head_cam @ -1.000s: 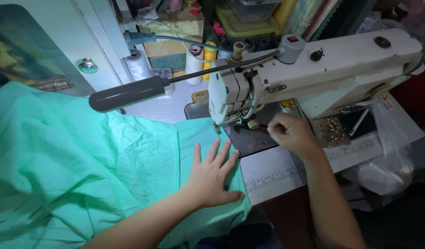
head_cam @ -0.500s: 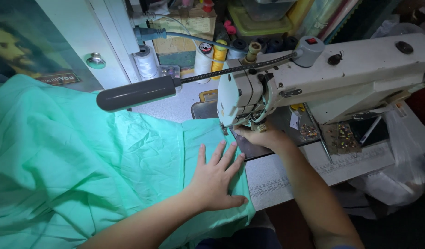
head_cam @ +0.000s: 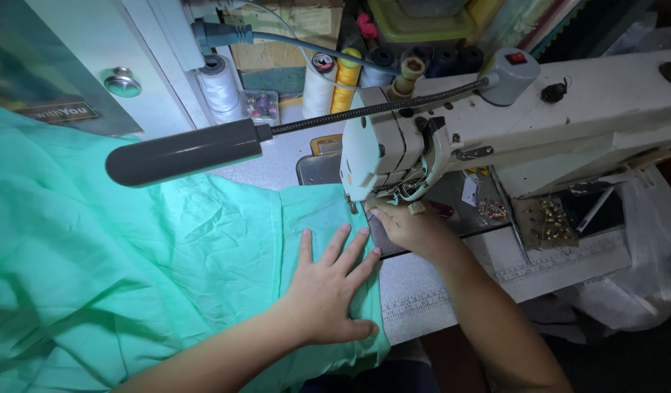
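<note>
My left hand (head_cam: 327, 287) lies flat with fingers spread on a mint-green fabric (head_cam: 132, 269) that covers the left of the sewing table. My right hand (head_cam: 405, 227) rests at the fabric's right edge just below the needle area of a white sewing machine (head_cam: 539, 124); its fingertips touch the cloth edge by the presser foot. Whether it pinches the cloth is hidden by the hand itself. The needle sits under the machine head (head_cam: 372, 156).
A dark flexible-neck lamp (head_cam: 183, 153) reaches over the fabric. Thread spools (head_cam: 321, 84) stand behind the machine. A pad stuck with coloured pins (head_cam: 546, 218) lies to the right. A white plastic bag (head_cam: 641, 291) hangs at the table's right edge.
My right hand moved left from the machine's right side to the fabric edge under the needle. The left hand stayed flat on the cloth. The view shifted closer.
</note>
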